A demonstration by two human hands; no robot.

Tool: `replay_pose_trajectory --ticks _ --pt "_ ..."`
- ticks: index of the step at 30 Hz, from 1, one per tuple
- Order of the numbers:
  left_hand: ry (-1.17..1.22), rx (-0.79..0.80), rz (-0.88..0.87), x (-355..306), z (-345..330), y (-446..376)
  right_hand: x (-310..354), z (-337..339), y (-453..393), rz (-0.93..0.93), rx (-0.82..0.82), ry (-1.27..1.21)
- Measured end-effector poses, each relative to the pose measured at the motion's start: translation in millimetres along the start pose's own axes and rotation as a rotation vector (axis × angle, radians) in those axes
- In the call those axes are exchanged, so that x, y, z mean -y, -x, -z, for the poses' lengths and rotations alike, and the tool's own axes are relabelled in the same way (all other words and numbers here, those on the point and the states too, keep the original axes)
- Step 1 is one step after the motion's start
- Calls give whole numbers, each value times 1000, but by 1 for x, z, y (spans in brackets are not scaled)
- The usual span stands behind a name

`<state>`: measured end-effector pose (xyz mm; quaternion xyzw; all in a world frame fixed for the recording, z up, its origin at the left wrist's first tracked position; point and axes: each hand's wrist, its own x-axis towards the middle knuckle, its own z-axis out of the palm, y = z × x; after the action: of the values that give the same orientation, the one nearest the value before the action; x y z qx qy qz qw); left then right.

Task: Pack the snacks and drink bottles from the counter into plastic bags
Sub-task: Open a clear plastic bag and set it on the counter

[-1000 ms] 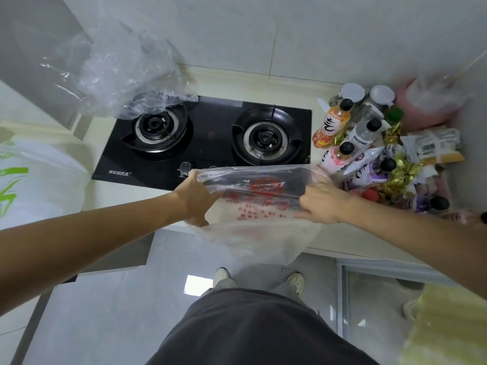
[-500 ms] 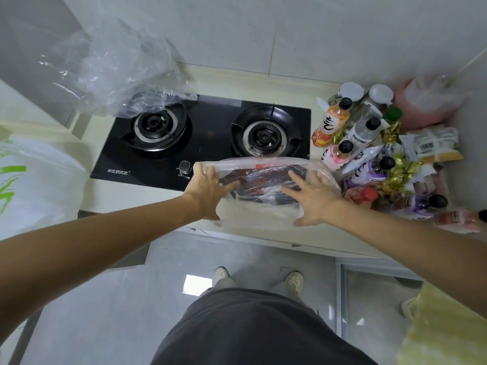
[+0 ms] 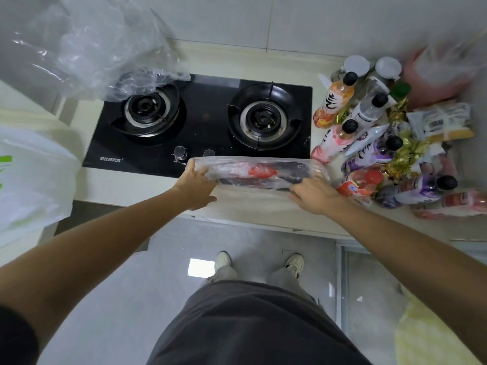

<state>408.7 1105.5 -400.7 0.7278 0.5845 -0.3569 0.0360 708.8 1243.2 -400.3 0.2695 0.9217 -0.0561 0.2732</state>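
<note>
A clear plastic bag [image 3: 259, 172] with dark and red contents lies on the surface [image 3: 253, 204]. Left hand [image 3: 193, 187] fingers [image 3: 199, 172] and right hand [image 3: 313, 192] fingers, curled, grip its ends.

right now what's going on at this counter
A person stands at a kitchen counter packing groceries. Both the left hand and the right hand grip a clear plastic bag, with dark and red contents, lying along the front edge of the gas stove. To the right, a cluster of drink bottles and snack packets sits unpacked. Another clear bag lies over the left burner.
</note>
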Motion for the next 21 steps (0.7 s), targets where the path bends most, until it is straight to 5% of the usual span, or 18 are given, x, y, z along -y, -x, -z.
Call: replay_pose_trajectory --ticks 15,21 --pt "128 98 229 -27 12 -25 1 -17 0 -109 22 -4" --pt "89 -104 38 -28 2 -23 -1 -18 -3 -55 73 -37"
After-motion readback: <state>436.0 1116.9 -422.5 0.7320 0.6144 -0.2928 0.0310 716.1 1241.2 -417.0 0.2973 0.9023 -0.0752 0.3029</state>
